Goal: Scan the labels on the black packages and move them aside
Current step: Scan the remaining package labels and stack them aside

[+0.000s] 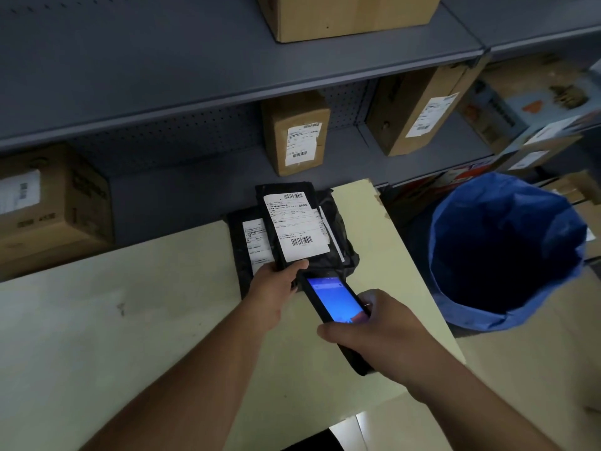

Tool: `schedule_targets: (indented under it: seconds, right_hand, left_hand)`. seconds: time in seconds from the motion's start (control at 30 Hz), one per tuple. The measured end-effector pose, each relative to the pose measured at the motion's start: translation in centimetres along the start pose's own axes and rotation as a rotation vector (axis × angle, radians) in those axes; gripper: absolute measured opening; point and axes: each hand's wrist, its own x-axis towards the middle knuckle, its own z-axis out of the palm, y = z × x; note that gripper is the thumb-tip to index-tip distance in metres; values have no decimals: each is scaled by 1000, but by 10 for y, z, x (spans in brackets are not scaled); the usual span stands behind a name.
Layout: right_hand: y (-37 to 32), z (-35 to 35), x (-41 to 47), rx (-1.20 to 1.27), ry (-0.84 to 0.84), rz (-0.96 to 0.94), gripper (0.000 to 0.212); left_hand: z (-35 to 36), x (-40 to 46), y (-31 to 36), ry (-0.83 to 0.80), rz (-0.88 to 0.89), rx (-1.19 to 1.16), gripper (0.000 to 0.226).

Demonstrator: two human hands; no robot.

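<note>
My left hand (273, 288) grips the near edge of a black package (294, 193), tilted up so its white barcode label (297, 226) faces me. Under and around it lie two more black packages: one at the left (239, 236) with a partly covered label, and a crumpled one at the right (341, 222). My right hand (380, 330) holds a black handheld scanner (335, 301) with a lit blue screen, its front end just below the raised package's label.
The packages rest on a pale yellow table (130, 304), which ends close to the right of them. A blue-lined bin (507, 252) stands to the right of the table. Grey shelves behind hold cardboard boxes (296, 131), some labelled.
</note>
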Motion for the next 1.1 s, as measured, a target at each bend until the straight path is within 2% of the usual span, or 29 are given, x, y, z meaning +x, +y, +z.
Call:
schedule_targets:
  seconds: [0.23, 0.33, 0.37, 0.5, 0.63, 0.67, 0.8, 1.1]
  right_hand:
    - [-1, 3, 0, -9, 7, 0, 44]
    - [-2, 6, -1, -32, 12, -1, 45]
    - [-2, 8, -1, -38, 14, -2, 46]
    - [-6, 19, -4, -64, 16, -11, 48]
    - [-12, 36, -10, -90, -9, -23, 50]
    - [-13, 42, -11, -97, -17, -30, 50]
    - [-21, 65, -16, -147, -33, -43, 51]
    - [-33, 135, -26, -288, -50, -108, 51]
  left_hand:
    - [2, -3, 1, 98, -20, 156, 29]
    - [-2, -7, 3, 113, -14, 196, 59]
    - [-5, -9, 3, 110, 1, 206, 64]
    - [-22, -15, 4, 139, 32, 211, 58]
    - [-48, -20, 3, 207, 16, 231, 91]
    - [-55, -24, 4, 213, 15, 257, 89]
    - [-88, -35, -4, 256, 46, 295, 59]
    - [-174, -74, -27, 381, 73, 317, 60]
